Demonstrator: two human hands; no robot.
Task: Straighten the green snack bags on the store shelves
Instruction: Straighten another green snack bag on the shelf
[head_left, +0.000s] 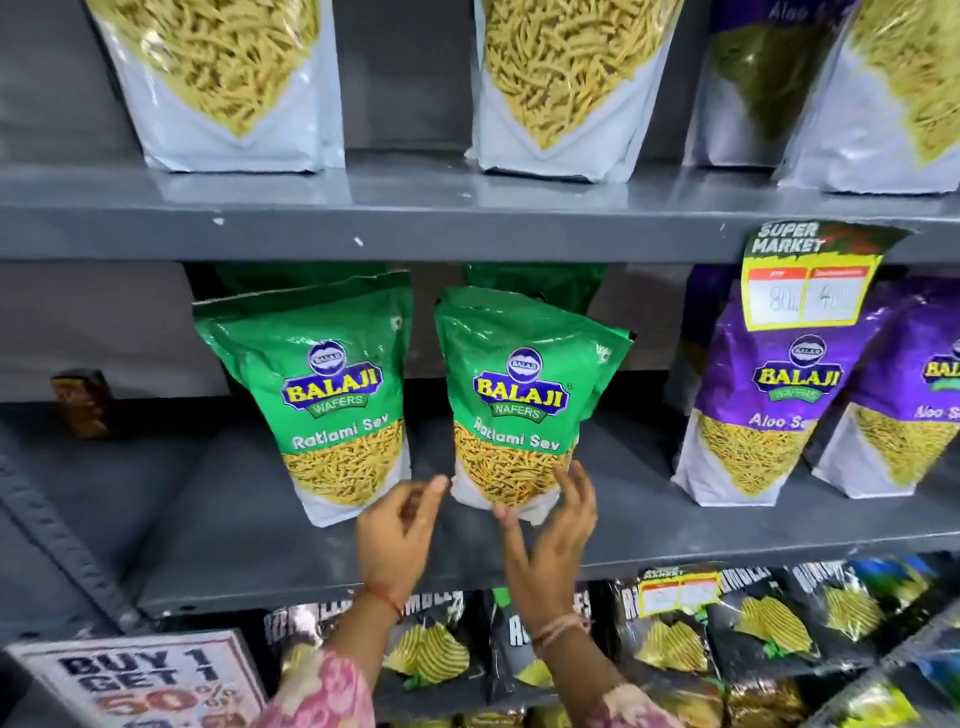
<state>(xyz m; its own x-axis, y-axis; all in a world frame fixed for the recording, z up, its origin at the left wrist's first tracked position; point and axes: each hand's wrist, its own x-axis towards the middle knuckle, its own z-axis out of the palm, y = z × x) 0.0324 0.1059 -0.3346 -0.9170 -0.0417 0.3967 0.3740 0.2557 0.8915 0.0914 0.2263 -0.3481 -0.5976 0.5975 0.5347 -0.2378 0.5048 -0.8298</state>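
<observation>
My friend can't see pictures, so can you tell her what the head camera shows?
Two hands, left hand and right hand, reach to the base of the right green Ratlami Sev bag, open and barely touching it. It stands beside another green Ratlami Sev bag on a grey shelf, with purple Aloo Sev bags to the right.

Two green snack bags labelled "Balaji Wafers Ratlami Sev" are stood upright on the middle grey shelf (675, 535). The left green bag (327, 395) is set just left of the right green bag (519, 400), a narrow gap being kept between them. The right green bag is turned slightly and leaned. Further green packs are seen behind both.
</observation>
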